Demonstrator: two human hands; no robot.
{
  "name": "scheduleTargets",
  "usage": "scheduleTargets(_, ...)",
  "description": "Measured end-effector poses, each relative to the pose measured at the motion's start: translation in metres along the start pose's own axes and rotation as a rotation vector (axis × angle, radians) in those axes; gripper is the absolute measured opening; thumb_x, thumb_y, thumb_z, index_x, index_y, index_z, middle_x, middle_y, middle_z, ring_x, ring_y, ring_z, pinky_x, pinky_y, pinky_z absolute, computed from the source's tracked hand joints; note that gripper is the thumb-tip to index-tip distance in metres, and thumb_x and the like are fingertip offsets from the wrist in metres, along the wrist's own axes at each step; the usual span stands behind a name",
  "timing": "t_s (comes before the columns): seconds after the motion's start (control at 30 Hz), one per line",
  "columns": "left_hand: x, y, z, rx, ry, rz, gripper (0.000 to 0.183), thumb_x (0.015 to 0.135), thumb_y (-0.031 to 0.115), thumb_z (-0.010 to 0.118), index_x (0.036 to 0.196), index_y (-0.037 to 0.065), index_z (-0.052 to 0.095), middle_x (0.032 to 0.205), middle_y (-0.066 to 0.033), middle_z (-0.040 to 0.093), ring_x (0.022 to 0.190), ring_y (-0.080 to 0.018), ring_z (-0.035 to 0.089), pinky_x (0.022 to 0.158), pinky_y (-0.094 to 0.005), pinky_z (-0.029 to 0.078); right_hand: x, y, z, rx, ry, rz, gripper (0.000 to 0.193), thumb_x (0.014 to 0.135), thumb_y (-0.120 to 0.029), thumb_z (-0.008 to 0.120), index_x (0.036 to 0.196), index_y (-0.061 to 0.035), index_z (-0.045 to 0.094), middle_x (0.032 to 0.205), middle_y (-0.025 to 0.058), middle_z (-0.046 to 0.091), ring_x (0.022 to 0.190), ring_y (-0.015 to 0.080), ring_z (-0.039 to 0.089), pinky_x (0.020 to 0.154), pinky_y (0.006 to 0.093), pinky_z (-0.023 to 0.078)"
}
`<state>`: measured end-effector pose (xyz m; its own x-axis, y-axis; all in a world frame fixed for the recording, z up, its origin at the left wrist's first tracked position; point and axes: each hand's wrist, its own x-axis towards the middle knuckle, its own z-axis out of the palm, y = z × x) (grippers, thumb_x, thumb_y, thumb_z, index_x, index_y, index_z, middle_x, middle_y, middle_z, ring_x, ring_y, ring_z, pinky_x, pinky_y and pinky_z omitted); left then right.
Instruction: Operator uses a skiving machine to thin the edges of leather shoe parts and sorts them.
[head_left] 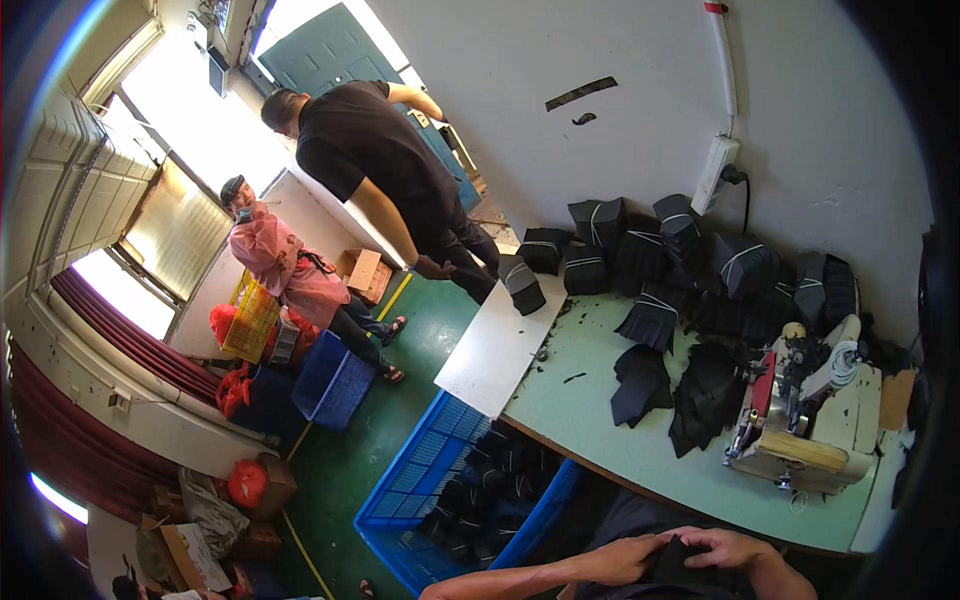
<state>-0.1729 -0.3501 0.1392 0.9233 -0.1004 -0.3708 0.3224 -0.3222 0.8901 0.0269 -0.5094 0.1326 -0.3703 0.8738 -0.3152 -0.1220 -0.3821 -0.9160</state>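
Left hand (620, 562) is low in view, just off the near edge of the desk (590, 395); its fingers are bent and closed down, tips pinching the black fabric piece (678, 566); that piece sits between both hands, over the lap; right hand (728, 549) has its fingers curled in, pinched on the same piece from the other side; one ply or several, can't tell.

To do it well, I'd keep both pinches close together, level the edges before tightening, and pull evenly so the fabric doesn't skew; better light on the lap would likely help, black on black is hard to read.

Counts, left to right: 1 pink-clad co-worker (285, 262); 1 dark-shirted co-worker (385, 180); 1 near blue crate (395, 485), with many black bundles (490, 490) inside, too piled to count; 1 white board (490, 355), 1 tied bundle on it; roughly 10 tied black bundles (598, 224) on board and desk together, overlaps hide the exact figure; 2 looser black stacks (640, 386) in front of them; 1 power strip (714, 175) on the wall; 1 sewing machine (800, 450) at desk right.
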Motion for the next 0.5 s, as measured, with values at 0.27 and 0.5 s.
scheduleTargets(0.27, -0.004, 0.011, -0.006, -0.253, 0.034, -0.036, 0.039, 0.097, 0.01, 0.048, 0.135, 0.004, 0.041, 0.127, -0.0256, 0.057, 0.121, -0.0408, 0.054, 0.101, -0.0421, 0.042, -0.007, -0.006, -0.001, 0.085, 0.037, 0.029, 0.035, 0.092, -0.01, 0.063, 0.126, -0.0016, 0.057, 0.133, 0.0047, 0.051, 0.123, 0.0142, 0.045, 0.107, 0.0308, 0.033)
scheduleTargets(0.5, 0.015, 0.001, -0.008, -0.265, 0.078, 0.034, 0.036, 0.094, 0.01, 0.056, 0.128, 0.003, 0.047, 0.119, -0.0233, 0.062, 0.115, -0.0383, 0.058, 0.098, -0.0407, 0.044, -0.019, -0.009, 0.001, 0.236, 0.183, 0.069, 0.043, 0.09, -0.001, 0.062, 0.132, -0.0002, 0.054, 0.119, 0.0022, 0.061, 0.113, 0.0131, 0.054, 0.102, 0.0303, 0.04)
